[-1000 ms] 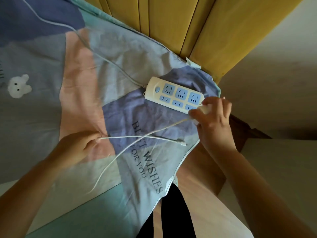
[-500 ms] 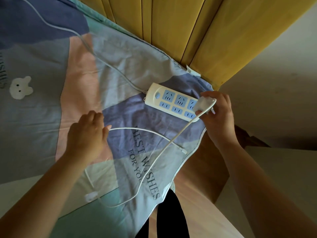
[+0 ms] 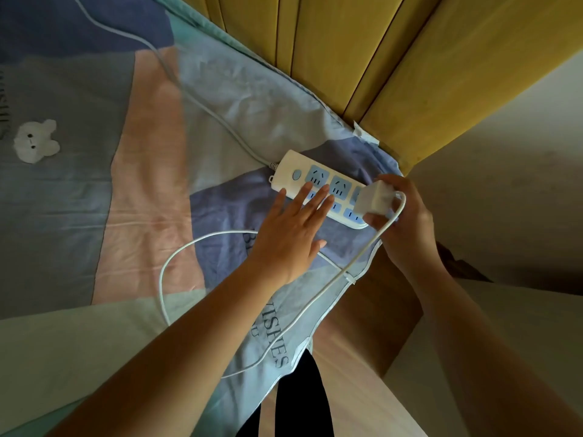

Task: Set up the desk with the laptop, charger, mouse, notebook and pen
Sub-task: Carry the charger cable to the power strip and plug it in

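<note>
While the head view looks down on a bed (image 3: 94, 190) with a patchwork sheet, the step in hand looks like plugging in the charger (image 3: 377, 198). That white block sits at the end of the power strip (image 3: 293, 171) nearest the bed's right edge, close to the corner by the yellow headboard (image 3: 362, 52). The right hand (image 3: 407, 222) is clamped on the charger, with the fingers curled over its top and the thumb under it. The block is right over the last blue sockets. I cannot tell if its pins are already in, because the hand and the block hide them.

The left hand (image 3: 293, 234) lies flat, its fingers straight and spread a little. The fingertips rest on the near side of the power strip, as if to hold it down. It grips nothing.

The charger's thin white cable (image 3: 176, 257) runs from the block down over the right edge of the bed, then loops back across the sheet under the left arm. The strip's own thicker cord (image 3: 195, 99) goes off toward the far left corner.

Next, I think the right hand must push the block straight down while the left hand keeps the strip from sliding on the soft sheet. No laptop, mouse, notebook or pen shows here, so most of the task seems left to do.
</note>
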